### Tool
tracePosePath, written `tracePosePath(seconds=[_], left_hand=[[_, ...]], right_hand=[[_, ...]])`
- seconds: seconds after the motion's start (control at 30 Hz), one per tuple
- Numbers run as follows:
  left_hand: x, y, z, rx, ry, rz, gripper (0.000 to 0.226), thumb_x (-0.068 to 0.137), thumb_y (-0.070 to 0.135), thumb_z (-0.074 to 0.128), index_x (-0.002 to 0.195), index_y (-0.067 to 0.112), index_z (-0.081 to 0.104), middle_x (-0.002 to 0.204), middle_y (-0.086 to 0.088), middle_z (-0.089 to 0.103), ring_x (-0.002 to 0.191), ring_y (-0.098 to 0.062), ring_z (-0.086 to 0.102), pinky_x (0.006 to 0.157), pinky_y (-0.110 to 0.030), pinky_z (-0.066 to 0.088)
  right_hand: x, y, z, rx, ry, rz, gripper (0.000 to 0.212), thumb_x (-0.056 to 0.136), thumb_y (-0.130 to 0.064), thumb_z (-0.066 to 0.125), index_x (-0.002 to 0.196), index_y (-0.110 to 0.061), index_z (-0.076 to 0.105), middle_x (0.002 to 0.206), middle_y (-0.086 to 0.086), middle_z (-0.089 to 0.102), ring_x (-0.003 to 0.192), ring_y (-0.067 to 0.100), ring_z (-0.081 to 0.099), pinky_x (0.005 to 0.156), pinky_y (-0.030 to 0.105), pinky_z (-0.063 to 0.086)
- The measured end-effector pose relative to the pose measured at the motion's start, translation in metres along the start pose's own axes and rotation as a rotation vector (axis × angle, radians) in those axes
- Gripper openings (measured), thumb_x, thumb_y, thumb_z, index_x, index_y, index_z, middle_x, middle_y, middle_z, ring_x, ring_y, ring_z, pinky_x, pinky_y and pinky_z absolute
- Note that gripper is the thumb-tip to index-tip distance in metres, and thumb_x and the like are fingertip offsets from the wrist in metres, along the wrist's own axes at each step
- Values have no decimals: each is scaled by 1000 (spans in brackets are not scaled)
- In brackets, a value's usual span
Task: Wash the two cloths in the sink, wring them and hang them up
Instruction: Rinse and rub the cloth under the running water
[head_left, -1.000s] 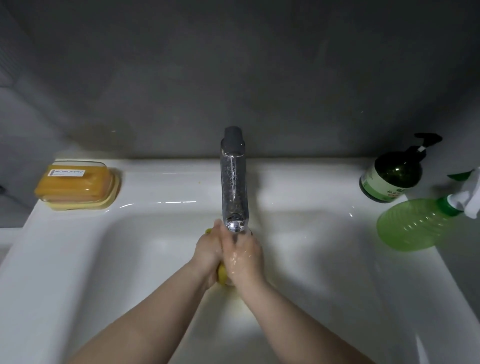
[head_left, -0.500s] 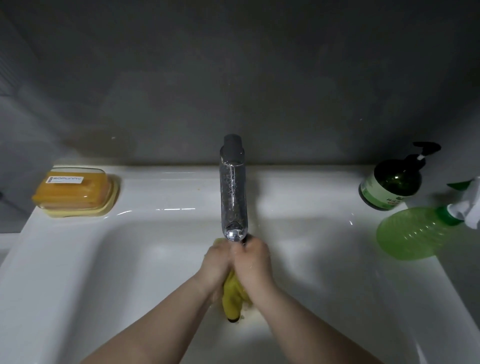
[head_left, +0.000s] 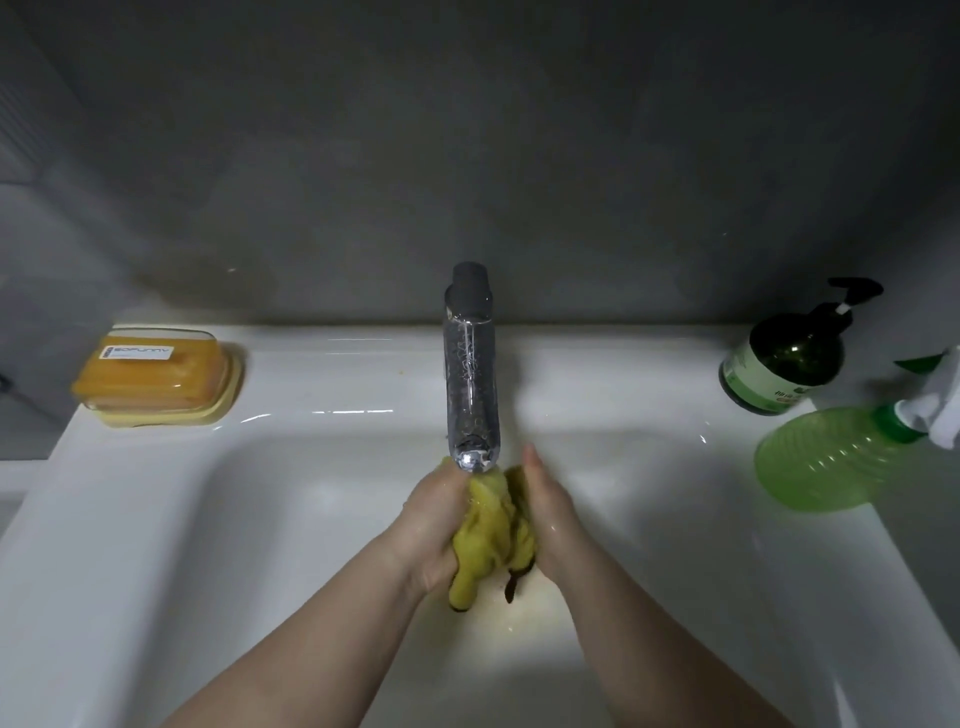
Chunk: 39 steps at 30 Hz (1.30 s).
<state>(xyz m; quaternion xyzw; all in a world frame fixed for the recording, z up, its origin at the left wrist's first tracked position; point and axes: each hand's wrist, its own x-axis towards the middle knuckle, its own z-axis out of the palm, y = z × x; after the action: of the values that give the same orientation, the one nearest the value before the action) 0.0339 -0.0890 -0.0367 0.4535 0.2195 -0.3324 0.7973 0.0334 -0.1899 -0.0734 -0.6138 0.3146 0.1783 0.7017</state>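
Two bare hands meet over the middle of the white sink (head_left: 130, 545), right under the mouth of the chrome tap (head_left: 470, 384). Bunched between them is a wet yellow cloth (head_left: 491, 540), its lower end hanging below the palms towards the basin floor, with a small dark strip dangling from its near right edge. The left hand (head_left: 436, 525) grasps the cloth, fingers wrapped round its left side. The right hand (head_left: 550, 525) lies pressed against the cloth's right side, one finger stretched straight towards the tap. Its other fingers are hidden behind the fabric, so I cannot tell whether they curl round it. Both forearms reach in from the near edge.

On the far left of the sink ledge sits a yellow soap dish (head_left: 156, 376) with a clear lid. At the far right stands a dark green pump bottle (head_left: 784, 358), and just near of it a light green spray bottle (head_left: 831, 457).
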Motion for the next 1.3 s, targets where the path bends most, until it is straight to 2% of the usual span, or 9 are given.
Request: tracePosePath(seconds=[0.1,0.27,0.4,0.57,0.73,0.87,1.03,1.13,1.3], left_hand=[[1,10,-15,16,-65,67,27,89,8,42,63,9,50,49,-5,56,44,-15,57,45,-20,51],[-6,15,-39,21,-83,30,15,79,12,52,77,6,66,66,-13,71,58,-21,70,52,-29,58],[-6,9,-57,51,-37,56,26,92,11,43,83,4,66,67,-7,74,59,-15,71,49,-23,56],[-2,-1,-53,325,215,161,29,94,28,44,80,10,63,62,1,70,53,-8,66,45,-15,49],[3,-12,-18,310,352,184,35,97,31,35,69,12,47,52,-6,47,24,-8,43,29,-8,29],[2,-22,-4,477,297,240,38,93,27,38,57,15,44,46,-3,45,33,-14,41,33,-17,29],[0,-10,-11,553,289,337,38,91,0,39,55,11,42,38,7,40,30,-6,38,31,-12,28],[-7,-21,-7,409,182,242,38,93,6,38,55,7,43,27,-3,39,20,-16,35,30,-12,29],[0,-13,-15,275,221,236,28,91,6,44,63,12,46,48,-5,43,35,-11,42,39,-15,34]], right_hand=[[0,16,-17,-79,-208,57,49,84,-52,49,108,-12,64,111,12,67,105,26,63,100,42,45],[-6,19,-36,-228,-542,49,15,73,-17,66,87,-16,65,70,-5,72,64,8,67,62,20,54],[-5,18,-38,59,-355,-45,31,62,-18,57,88,-1,60,63,11,61,53,20,56,55,25,45],[-14,13,-37,190,-190,-40,22,87,-21,48,100,-7,58,67,6,64,56,17,59,46,20,40],[-32,23,20,-165,135,-200,29,87,-34,54,64,-15,56,60,-2,62,52,6,62,46,15,42],[-26,10,29,-475,339,-267,41,92,-40,38,87,-7,63,96,17,68,94,32,61,76,32,44],[-42,17,45,-653,285,-413,41,92,-36,39,81,-4,61,93,20,68,92,36,60,73,36,43],[-29,5,33,-562,345,-330,33,92,-28,40,78,-7,61,93,21,66,90,34,60,71,35,42],[-38,15,45,-606,272,-409,38,88,-37,41,60,-12,48,85,22,67,83,37,60,63,34,39]])
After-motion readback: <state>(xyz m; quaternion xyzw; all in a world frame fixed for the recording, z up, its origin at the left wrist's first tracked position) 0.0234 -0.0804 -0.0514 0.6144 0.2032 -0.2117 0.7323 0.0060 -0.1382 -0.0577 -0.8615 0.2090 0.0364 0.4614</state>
